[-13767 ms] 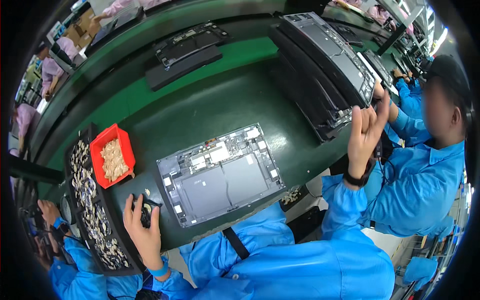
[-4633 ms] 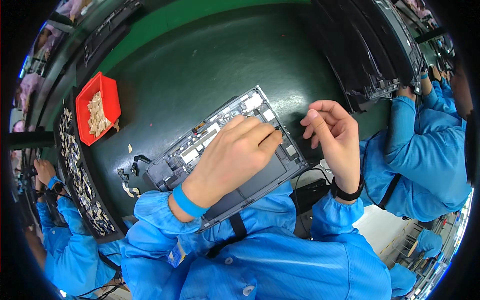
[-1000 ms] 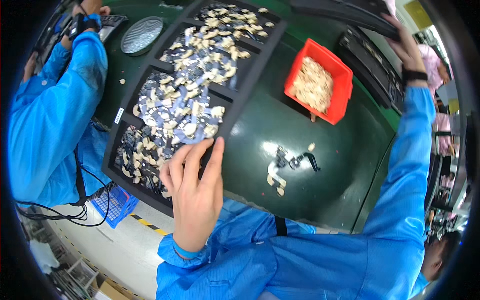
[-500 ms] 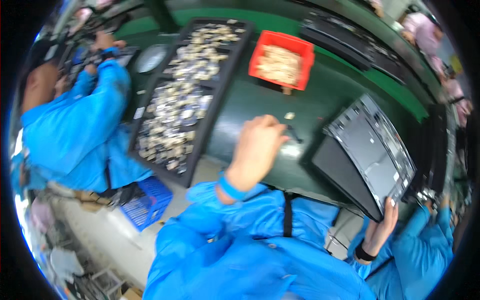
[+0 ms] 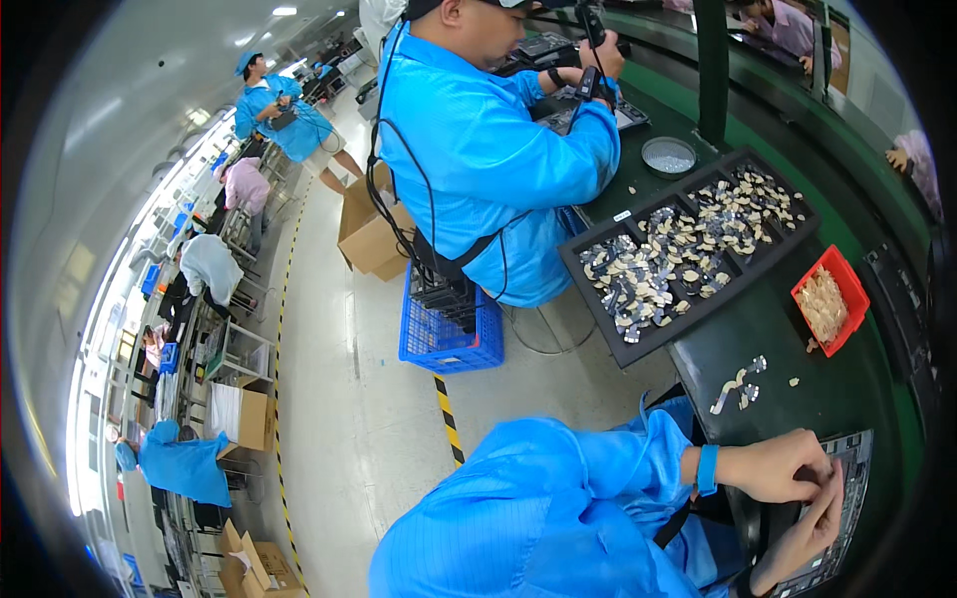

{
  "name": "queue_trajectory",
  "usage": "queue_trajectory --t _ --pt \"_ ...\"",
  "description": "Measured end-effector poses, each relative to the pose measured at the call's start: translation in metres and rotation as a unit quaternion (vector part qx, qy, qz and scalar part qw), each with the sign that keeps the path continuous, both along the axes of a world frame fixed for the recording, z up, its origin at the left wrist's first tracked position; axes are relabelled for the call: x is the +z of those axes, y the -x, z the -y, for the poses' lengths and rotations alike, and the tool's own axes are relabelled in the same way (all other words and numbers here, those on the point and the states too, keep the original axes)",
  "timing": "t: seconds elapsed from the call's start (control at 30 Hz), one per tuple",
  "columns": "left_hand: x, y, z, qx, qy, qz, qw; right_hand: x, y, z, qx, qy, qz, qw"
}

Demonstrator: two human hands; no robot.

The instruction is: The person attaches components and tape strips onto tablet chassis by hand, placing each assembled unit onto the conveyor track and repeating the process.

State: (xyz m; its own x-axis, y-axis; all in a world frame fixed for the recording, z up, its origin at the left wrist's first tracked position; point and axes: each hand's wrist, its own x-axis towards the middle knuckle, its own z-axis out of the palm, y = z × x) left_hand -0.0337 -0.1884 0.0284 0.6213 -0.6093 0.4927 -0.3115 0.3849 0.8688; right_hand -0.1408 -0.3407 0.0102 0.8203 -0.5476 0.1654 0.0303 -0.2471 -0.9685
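At the lower right, my left hand (image 5: pixel 783 466), with a blue wristband, is bent over a grey laptop casing (image 5: pixel 850 488). Its fingers are closed in a pinch; what lies between them is hidden. My right hand (image 5: pixel 812 528) meets it fingertip to fingertip above the casing, its fingers pressed together on something I cannot make out. The casing is partly covered by both hands. Just beyond them, several small cream and dark strip-like pieces (image 5: pixel 740 387) lie on the green table (image 5: pixel 718 349), with one cream bit (image 5: pixel 795 382) apart.
A black compartment tray (image 5: pixel 638 351) full of small cream and dark pieces stands on the table. Right of it is a red bin (image 5: pixel 855 299) of pale pieces. A round clear dish (image 5: pixel 669 156) lies beyond. A co-worker (image 5: pixel 478 149) sits left, near a blue crate (image 5: pixel 449 344).
The view has swung to the left. My left hand has left the tabletop near the small dark piece and come over the casing, where my right hand now meets it.
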Motion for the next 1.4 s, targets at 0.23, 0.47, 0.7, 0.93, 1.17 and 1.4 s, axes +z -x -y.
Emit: queue_trajectory --t 0.23,0.47,0.7,0.93,1.17,1.4 --pt "-0.008 -0.019 -0.107 0.241 -0.353 0.225 0.875 0.015 -0.023 -0.030 -0.030 0.034 0.055 0.997" --pt "-0.045 -0.032 -0.077 0.261 -0.479 0.280 0.790 0.019 -0.027 -0.053 0.044 -0.185 0.039 0.981" --pt "0.020 -0.004 -0.065 0.222 -0.137 0.144 0.954 0.023 -0.026 -0.070 0.041 -0.128 0.075 0.988" --pt "0.013 -0.015 -0.066 0.182 -0.123 -0.026 0.975 0.022 -0.027 -0.070 0.114 -0.176 0.038 0.977" --pt "0.007 -0.014 -0.073 0.082 -0.098 -0.192 0.973 0.021 -0.016 -0.065 0.069 -0.073 -0.055 0.993" --pt "0.005 -0.008 -0.062 0.110 -0.034 -0.134 0.984 -0.013 -0.022 -0.046 0.117 -0.108 0.008 0.987"
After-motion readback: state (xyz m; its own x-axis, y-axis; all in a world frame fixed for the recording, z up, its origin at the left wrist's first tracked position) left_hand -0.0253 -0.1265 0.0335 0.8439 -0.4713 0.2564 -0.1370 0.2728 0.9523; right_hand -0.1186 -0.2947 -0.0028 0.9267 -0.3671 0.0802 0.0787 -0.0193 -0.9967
